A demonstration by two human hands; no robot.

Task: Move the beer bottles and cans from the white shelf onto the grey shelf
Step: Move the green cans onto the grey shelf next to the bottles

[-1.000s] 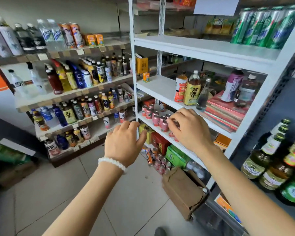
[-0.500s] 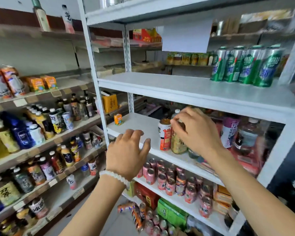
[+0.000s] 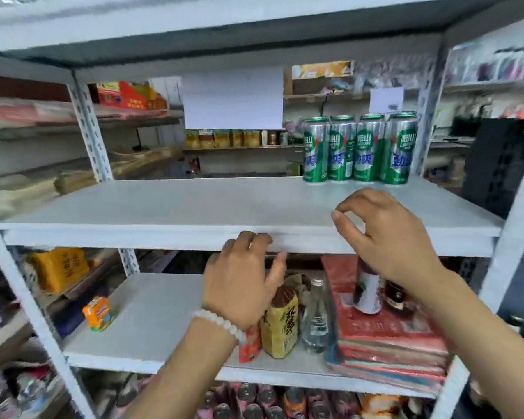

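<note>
Several green and silver beer cans (image 3: 357,149) stand in a row at the back right of a white shelf board (image 3: 194,207). My right hand (image 3: 384,234) is raised in front of that board, below and in front of the cans, fingers loosely curled and holding nothing. My left hand (image 3: 242,282), with a white bead bracelet, hovers lower at the board's front edge, fingers relaxed and empty. The grey shelf is out of view.
On the lower white board (image 3: 152,316) stand a yellow tea bottle (image 3: 280,322), a clear glass bottle (image 3: 315,319), a purple bottle (image 3: 368,285) on stacked red packs (image 3: 384,331), and a small orange carton (image 3: 99,313). Red cans (image 3: 266,400) fill the level below.
The view has swung upward from the lower shelves to the board with the green cans. Both hands have risen with it, the right one now level with that board.
</note>
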